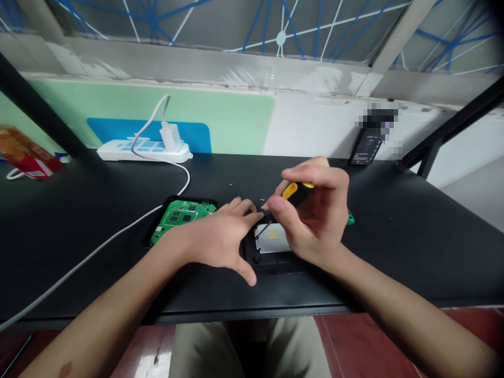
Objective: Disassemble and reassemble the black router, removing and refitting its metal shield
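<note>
My right hand (pixel 321 210) is closed around a yellow-and-black screwdriver (pixel 298 193), which tilts down to the left. The screwdriver's thin shaft reaches the left edge of a silver metal plate (pixel 271 238) with a tan square on it. This plate sits in a black plastic casing (pixel 271 265), partly covered by my hands. Against the casing's left side lies my left hand (pixel 220 231), palm down with thumb and fingers spread. Just left of it is a green circuit board (pixel 185 212) in a black shell. A few small screws (pixel 262 199) lie beyond my fingers.
A white power strip (pixel 145 150) with a plugged-in charger (pixel 170 136) stands at the back left. Its white cable (pixel 98 247) crosses the black table (pixel 413 236). At the back right a phone (pixel 366 144) leans on the wall. A red-and-brown package (pixel 29 152) is at far left.
</note>
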`<state>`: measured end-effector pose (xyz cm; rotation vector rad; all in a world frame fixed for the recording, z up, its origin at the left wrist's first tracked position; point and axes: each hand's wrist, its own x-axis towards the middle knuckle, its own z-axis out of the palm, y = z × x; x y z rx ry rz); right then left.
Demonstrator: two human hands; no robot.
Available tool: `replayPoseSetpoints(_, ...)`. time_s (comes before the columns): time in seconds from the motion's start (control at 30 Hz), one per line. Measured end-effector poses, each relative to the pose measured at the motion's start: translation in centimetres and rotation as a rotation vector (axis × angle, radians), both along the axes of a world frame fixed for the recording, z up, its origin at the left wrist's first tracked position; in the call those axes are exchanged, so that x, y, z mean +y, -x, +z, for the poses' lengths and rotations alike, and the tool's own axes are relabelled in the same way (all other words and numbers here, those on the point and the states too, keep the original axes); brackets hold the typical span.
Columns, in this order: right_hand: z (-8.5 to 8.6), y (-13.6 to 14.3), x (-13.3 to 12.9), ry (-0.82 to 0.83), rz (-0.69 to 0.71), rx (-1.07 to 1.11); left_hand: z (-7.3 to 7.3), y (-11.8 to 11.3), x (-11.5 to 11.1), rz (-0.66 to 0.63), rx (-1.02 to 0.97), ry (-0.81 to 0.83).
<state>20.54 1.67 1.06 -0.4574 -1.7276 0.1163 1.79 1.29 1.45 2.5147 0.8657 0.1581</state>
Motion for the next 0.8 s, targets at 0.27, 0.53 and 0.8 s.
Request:
replayPoseSetpoints(0.27,0.1,0.1,-0.9,0.212,0.132,-0.045,0.0,0.0,0.1,-0.021,-0.039,-0.020)
replayPoseSetpoints(0.53,-0.4,-0.2,0.2,-0.020,0.013,-0.008,0.2,0.0,-0.1,0.007,0.016,-0.020)
replayPoseSetpoints(0.8,-0.1,0.1,-0.8,0.189,0.124,-0.035,0.0,-0.1,0.1,-0.005,0.010,-0.028)
